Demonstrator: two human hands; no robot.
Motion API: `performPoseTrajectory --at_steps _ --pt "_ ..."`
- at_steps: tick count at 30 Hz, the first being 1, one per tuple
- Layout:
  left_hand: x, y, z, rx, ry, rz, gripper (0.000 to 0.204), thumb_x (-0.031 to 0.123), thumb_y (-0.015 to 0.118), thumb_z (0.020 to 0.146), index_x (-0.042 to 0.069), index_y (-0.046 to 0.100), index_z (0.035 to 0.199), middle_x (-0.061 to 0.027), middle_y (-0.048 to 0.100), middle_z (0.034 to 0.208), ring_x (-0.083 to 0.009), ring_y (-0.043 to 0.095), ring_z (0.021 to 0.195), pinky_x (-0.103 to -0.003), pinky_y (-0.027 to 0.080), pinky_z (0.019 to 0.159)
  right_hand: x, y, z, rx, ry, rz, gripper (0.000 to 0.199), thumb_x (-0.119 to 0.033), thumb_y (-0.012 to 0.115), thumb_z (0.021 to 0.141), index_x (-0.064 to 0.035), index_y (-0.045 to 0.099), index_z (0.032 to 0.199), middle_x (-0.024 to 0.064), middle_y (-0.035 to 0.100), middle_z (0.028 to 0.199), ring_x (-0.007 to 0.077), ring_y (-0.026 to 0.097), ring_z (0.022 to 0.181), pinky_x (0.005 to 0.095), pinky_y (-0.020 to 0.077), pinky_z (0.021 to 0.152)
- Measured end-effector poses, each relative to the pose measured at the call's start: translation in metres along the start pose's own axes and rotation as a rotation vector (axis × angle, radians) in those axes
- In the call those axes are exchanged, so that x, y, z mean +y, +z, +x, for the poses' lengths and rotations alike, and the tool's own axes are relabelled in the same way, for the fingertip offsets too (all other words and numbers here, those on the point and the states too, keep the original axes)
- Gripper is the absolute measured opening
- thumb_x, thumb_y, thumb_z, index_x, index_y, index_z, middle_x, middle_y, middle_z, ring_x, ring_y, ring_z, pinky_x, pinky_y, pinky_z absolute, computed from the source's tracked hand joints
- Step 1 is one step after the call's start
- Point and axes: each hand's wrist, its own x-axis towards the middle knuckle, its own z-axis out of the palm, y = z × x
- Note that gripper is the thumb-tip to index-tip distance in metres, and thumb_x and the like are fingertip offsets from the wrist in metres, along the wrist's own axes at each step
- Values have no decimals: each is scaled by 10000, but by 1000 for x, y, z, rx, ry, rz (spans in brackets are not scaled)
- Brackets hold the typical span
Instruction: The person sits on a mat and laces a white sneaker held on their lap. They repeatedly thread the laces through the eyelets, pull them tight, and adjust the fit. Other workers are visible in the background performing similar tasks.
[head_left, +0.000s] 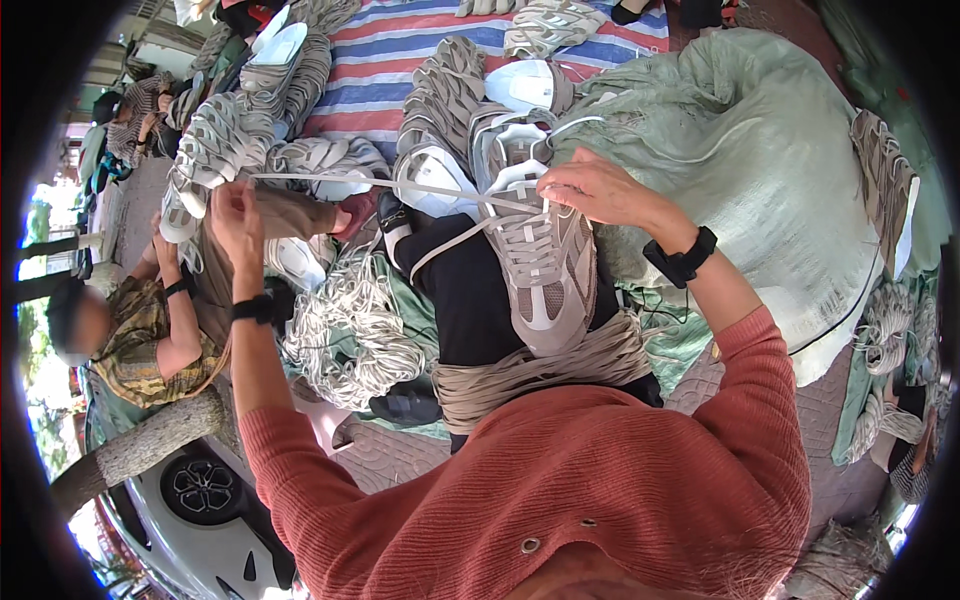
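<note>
Near the centre of the frame, a beige and grey shoe (552, 270) sits on the person's lap, toe pointing toward the lower edge, with its front laced in pale rows. A flat, pale lace (330, 178) runs taut from the shoe's upper eyelets to the left hand (237, 222), left of centre, whose fingers are pinched together on it. The right hand (603, 190), just right of centre, touches the upper part of the shoe, thumb and fingers held narrow; whether they grip a lace cannot be told.

Across the lap, below the shoe, lies a band of brown laces (540, 382). Left of the lap is a heap of white laces (350, 325). Stacked shoes (440, 95) stand at upper centre, on and beside a striped sheet (375, 65). A pale green sack (740, 180) fills the upper right. At the left edge sits another person (150, 350) in a patterned top.
</note>
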Motion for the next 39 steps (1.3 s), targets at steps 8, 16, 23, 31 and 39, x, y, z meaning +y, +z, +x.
performPoseTrajectory --at_steps 8,16,23,31,39 --pt "53 32 -39 -19 -408 -818 102 120 619 909 20 603 919 -42 627 744 -111 584 688 -242 460 682 -26 -7 12 107 -392 -229 113 -191 667 838 -116 681 921 25 591 911 254 510 912 383 403 857" --pt "83 58 -50 -117 -513 -1061 132 138 555 919 8 579 924 -106 639 883 -147 598 690 -284 484 676 -49 -6 26 -472 -311 164 94 -123 733 751 -56 676 784 39 550 897 194 542 867 325 412 769" --pt "87 62 -45 -190 -730 -1319 145 168 475 906 36 522 873 -157 650 1013 -197 570 663 -324 466 649 -43 -15 20 -181 -209 388 68 -50 663 798 -12 645 852 46 546 856 182 560 851 314 441 751" --pt "51 72 -18 -192 -886 -1753 177 132 422 903 30 482 772 -209 644 1000 -248 574 729 -353 504 716 -19 57 -3 613 -85 64 201 53 573 842 -46 570 1016 83 569 750 157 566 631 303 484 603" --pt "38 62 -12 -243 -872 -1673 94 53 459 901 1 478 825 -158 590 906 -242 568 821 -330 505 771 -28 43 -4 542 -133 309 234 29 593 815 -49 551 1032 46 520 728 120 510 581 260 442 541"
